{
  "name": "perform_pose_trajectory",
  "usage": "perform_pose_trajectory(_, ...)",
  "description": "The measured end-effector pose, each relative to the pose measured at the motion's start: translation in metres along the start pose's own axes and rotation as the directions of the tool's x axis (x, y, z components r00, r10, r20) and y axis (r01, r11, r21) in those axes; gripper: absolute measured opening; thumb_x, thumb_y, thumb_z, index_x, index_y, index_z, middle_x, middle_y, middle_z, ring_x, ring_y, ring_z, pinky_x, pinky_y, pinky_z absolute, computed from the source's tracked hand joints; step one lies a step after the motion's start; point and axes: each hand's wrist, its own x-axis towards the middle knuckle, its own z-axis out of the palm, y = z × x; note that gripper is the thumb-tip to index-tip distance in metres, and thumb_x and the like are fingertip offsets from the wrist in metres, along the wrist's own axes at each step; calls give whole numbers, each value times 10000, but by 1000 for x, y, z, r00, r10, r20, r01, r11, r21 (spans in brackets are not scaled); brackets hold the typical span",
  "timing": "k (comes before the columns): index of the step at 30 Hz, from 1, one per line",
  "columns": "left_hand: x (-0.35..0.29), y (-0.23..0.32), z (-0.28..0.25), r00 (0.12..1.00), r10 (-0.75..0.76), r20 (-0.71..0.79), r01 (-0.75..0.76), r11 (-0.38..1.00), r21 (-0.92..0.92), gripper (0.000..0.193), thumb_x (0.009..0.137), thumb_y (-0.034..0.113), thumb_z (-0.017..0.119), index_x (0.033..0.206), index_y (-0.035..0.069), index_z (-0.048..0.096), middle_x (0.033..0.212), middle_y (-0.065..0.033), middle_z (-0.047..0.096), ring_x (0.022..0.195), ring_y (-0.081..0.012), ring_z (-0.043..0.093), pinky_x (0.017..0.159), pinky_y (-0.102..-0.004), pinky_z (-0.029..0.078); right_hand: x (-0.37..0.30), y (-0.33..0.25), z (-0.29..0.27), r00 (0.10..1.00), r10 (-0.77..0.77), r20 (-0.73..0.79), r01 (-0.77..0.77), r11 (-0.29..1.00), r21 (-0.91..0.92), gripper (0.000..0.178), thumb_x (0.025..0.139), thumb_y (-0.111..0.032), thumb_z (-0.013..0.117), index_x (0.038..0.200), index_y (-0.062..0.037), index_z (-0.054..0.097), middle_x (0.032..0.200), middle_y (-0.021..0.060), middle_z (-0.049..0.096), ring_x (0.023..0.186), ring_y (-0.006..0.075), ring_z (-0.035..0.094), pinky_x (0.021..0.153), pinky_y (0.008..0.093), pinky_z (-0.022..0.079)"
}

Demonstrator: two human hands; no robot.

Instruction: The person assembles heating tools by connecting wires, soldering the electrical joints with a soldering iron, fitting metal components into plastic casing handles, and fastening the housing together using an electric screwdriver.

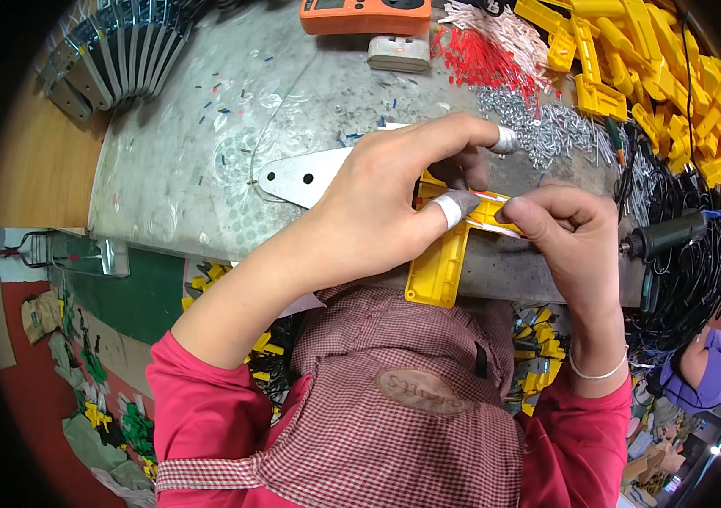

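My left hand (394, 190) presses down on a yellow plastic T-shaped part (441, 267) at the near edge of the metal-topped bench (183, 169); its thumb and forefinger wear white tape. My right hand (568, 233) pinches a white and red label strip (496, 212) lying across the top of the yellow part. A flat silver metal plate (297, 178) with holes lies under my left hand, sticking out to the left.
A pile of yellow plastic parts (657, 68) fills the far right. Small screws (547, 127), red and white wire ends (487, 51), an orange meter (365, 15), a small white box (399, 52), a black power screwdriver (665, 235) with cables, and stacked metal brackets (115, 55) surround me.
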Motion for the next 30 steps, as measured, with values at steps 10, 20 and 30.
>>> perform_pose_trajectory(10, 2, 3, -2, 1000, 6, 25, -6, 1000, 21, 460, 774, -19, 615, 1228, 16, 558, 917, -75, 646, 854, -159, 636, 810, -299, 509, 1, 7, -4, 992, 121, 38, -125, 978, 167, 191, 819, -151, 740, 856, 22, 671, 693, -50, 583, 628, 1, 454, 546, 164, 347)
perform_pose_trajectory(20, 30, 18, -26, 939, 33, 343, -95, 981, 167, 404, 680, 4, 586, 1080, -5, 640, 951, -145, 680, 891, -296, 664, 815, -368, 519, 8, 9, -16, 919, -47, 391, 148, 962, -231, 142, 746, -141, 719, 776, -14, 662, 648, 136, 619, 559, 243, 613, 549, 344, 465)
perform_pose_trajectory(30, 49, 25, -12, 848, 176, 500, -461, 710, 532, 239, 712, 32, 594, 950, 28, 603, 829, -97, 584, 797, -293, 586, 704, -390, 461, 17, 13, -22, 869, 32, 493, 81, 975, -206, 143, 728, -165, 694, 731, -46, 615, 620, 115, 578, 537, 253, 558, 534, 353, 446)
